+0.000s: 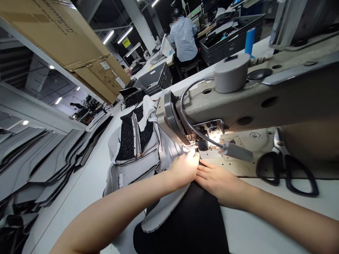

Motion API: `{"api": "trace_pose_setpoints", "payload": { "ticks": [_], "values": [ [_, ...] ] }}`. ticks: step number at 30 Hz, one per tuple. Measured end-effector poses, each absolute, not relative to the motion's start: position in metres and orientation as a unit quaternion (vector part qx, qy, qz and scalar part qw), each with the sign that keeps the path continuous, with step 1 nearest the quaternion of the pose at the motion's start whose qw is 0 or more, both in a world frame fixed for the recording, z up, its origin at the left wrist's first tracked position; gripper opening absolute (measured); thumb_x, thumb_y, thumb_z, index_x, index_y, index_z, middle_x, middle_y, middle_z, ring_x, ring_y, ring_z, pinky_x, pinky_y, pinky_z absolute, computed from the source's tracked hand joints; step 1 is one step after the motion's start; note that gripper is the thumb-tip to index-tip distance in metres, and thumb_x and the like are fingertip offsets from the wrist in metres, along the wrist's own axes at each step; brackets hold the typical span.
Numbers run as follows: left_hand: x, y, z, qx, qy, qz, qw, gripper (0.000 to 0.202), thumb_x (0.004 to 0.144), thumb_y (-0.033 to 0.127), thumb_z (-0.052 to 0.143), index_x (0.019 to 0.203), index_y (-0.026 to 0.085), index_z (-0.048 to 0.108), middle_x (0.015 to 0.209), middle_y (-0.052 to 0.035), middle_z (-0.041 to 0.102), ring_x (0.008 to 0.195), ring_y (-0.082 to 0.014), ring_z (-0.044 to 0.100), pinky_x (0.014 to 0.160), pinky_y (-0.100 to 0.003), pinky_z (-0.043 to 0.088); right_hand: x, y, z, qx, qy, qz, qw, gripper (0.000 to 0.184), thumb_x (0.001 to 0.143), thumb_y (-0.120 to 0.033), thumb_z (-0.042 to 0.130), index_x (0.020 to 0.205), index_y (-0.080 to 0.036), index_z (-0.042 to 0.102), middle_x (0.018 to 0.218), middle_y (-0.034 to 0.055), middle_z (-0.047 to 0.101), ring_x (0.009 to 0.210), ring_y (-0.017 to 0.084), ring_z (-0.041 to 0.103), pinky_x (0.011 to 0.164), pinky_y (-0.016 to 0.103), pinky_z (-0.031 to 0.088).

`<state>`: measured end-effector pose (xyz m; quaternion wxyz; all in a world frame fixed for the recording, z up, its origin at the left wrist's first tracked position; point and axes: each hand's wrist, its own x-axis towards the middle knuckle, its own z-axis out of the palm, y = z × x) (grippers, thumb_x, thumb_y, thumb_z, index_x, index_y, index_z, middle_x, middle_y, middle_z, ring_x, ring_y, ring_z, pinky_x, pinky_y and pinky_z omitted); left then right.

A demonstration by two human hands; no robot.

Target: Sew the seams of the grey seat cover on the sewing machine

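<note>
Beside the sewing machine's (203, 144) lit presser foot, my left hand (185, 167) is closed on the edge of a fabric piece; its fingertips are partly lost in the lamp's glare. My right hand (217, 181) lies flat, fingers stretched out, on black fabric (190, 222) just right of it, and the two hands touch. A light grey fabric flap (166, 211) overlaps the black fabric under my left wrist. Left of the machine head spreads the rest of a grey and black sewn cover (140, 165), with black stitched panels.
Black-handled scissors (286, 165) rest at the machine's base. A flexible-necked lamp (235, 151) reaches to the needle area. Stacked grey panels (58, 158) line the left side, below a large cardboard box (60, 38). Behind are grey crates (156, 79) and a seated person (184, 37).
</note>
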<state>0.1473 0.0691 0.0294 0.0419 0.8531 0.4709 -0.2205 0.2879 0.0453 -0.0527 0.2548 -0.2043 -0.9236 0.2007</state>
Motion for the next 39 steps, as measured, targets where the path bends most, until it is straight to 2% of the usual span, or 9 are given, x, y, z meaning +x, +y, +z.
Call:
{"api": "trace_pose_setpoints", "payload": {
  "ticks": [5, 8, 12, 16, 19, 24, 30, 36, 39],
  "values": [
    [0.112, 0.021, 0.038, 0.838, 0.512, -0.163, 0.093, 0.065, 0.086, 0.032, 0.049, 0.143, 0.018, 0.022, 0.129, -0.0142, 0.044, 0.117, -0.0278, 0.045, 0.098, -0.043, 0.042, 0.3, 0.039, -0.049, -0.157, -0.934, 0.225, 0.227, 0.066, 0.064, -0.012, 0.057, 0.13, -0.012, 0.049, 0.129, 0.0136, 0.052, 0.13, 0.027, 0.035, 0.114, 0.045, 0.012],
    [0.09, 0.002, 0.038, 0.825, 0.506, -0.213, 0.134, 0.088, 0.071, 0.023, 0.061, 0.146, 0.018, 0.013, 0.147, -0.0155, 0.022, 0.129, -0.0321, 0.03, 0.104, -0.047, 0.035, 0.292, 0.029, -0.047, -0.094, -0.938, 0.247, 0.226, 0.063, 0.07, -0.024, 0.06, 0.132, -0.015, 0.048, 0.134, 0.0138, 0.048, 0.132, 0.027, 0.032, 0.113, 0.045, 0.017],
    [0.077, 0.025, 0.033, 0.839, 0.502, -0.187, 0.093, 0.065, 0.075, 0.002, 0.042, 0.136, 0.023, 0.039, 0.127, -0.0081, 0.049, 0.112, -0.0207, 0.048, 0.096, -0.034, 0.042, 0.258, 0.019, -0.048, -0.137, -0.938, 0.234, 0.216, 0.058, 0.074, -0.027, 0.058, 0.13, -0.012, 0.05, 0.137, 0.0181, 0.045, 0.132, 0.031, 0.033, 0.111, 0.048, 0.021],
    [0.09, 0.055, 0.039, 0.831, 0.519, -0.161, 0.12, 0.05, 0.078, 0.001, 0.034, 0.114, 0.023, 0.06, 0.097, -0.0035, 0.062, 0.089, -0.0158, 0.058, 0.08, -0.025, 0.047, 0.243, 0.012, -0.048, -0.168, -0.928, 0.253, 0.218, 0.061, 0.07, -0.024, 0.061, 0.129, -0.014, 0.051, 0.137, 0.0181, 0.045, 0.129, 0.032, 0.037, 0.11, 0.05, 0.022],
    [0.108, 0.055, 0.049, 0.831, 0.519, -0.145, 0.138, 0.053, 0.076, 0.005, 0.035, 0.123, 0.022, 0.053, 0.104, -0.0042, 0.064, 0.093, -0.0175, 0.06, 0.08, -0.027, 0.048, 0.249, 0.007, -0.047, -0.121, -0.906, 0.326, 0.24, 0.055, 0.07, -0.022, 0.062, 0.125, -0.025, 0.054, 0.128, 0.0056, 0.056, 0.12, 0.024, 0.048, 0.106, 0.041, 0.03],
    [0.128, 0.047, 0.055, 0.803, 0.53, -0.225, 0.156, 0.072, 0.075, 0.022, 0.046, 0.144, 0.028, 0.025, 0.105, -0.005, 0.065, 0.088, -0.0238, 0.063, 0.073, -0.032, 0.051, 0.246, 0.001, -0.052, -0.129, -0.91, 0.285, 0.273, 0.027, 0.083, -0.026, 0.054, 0.108, -0.018, 0.061, 0.104, 0.006, 0.066, 0.105, 0.02, 0.055, 0.101, 0.033, 0.034],
    [0.131, 0.054, 0.045, 0.777, 0.548, -0.205, 0.233, 0.061, 0.076, 0.019, 0.042, 0.137, 0.02, 0.038, 0.109, -0.0083, 0.065, 0.094, -0.0231, 0.062, 0.077, -0.03, 0.051, 0.24, 0.001, -0.06, -0.17, -0.931, 0.175, 0.271, 0.02, 0.082, -0.02, 0.055, 0.101, -0.018, 0.061, 0.099, 0.0059, 0.065, 0.1, 0.02, 0.054, 0.101, 0.035, 0.033],
    [0.132, 0.061, 0.031, 0.753, 0.582, -0.122, 0.281, 0.067, 0.079, 0.019, 0.041, 0.145, 0.02, 0.027, 0.123, -0.0111, 0.058, 0.106, -0.0235, 0.058, 0.085, -0.031, 0.049, 0.239, 0.016, -0.066, -0.215, -0.93, 0.155, 0.256, 0.018, 0.077, -0.016, 0.054, 0.091, -0.018, 0.064, 0.092, 0.0069, 0.065, 0.093, 0.022, 0.055, 0.099, 0.038, 0.032],
    [0.134, 0.064, 0.026, 0.762, 0.581, -0.082, 0.274, 0.062, 0.08, 0.017, 0.039, 0.142, 0.017, 0.035, 0.126, -0.0118, 0.057, 0.109, -0.0246, 0.057, 0.09, -0.033, 0.047, 0.24, 0.023, -0.066, -0.236, -0.932, 0.159, 0.226, 0.018, 0.074, -0.012, 0.053, 0.088, -0.018, 0.064, 0.088, 0.0068, 0.065, 0.09, 0.022, 0.055, 0.096, 0.039, 0.034]
  ]
}}
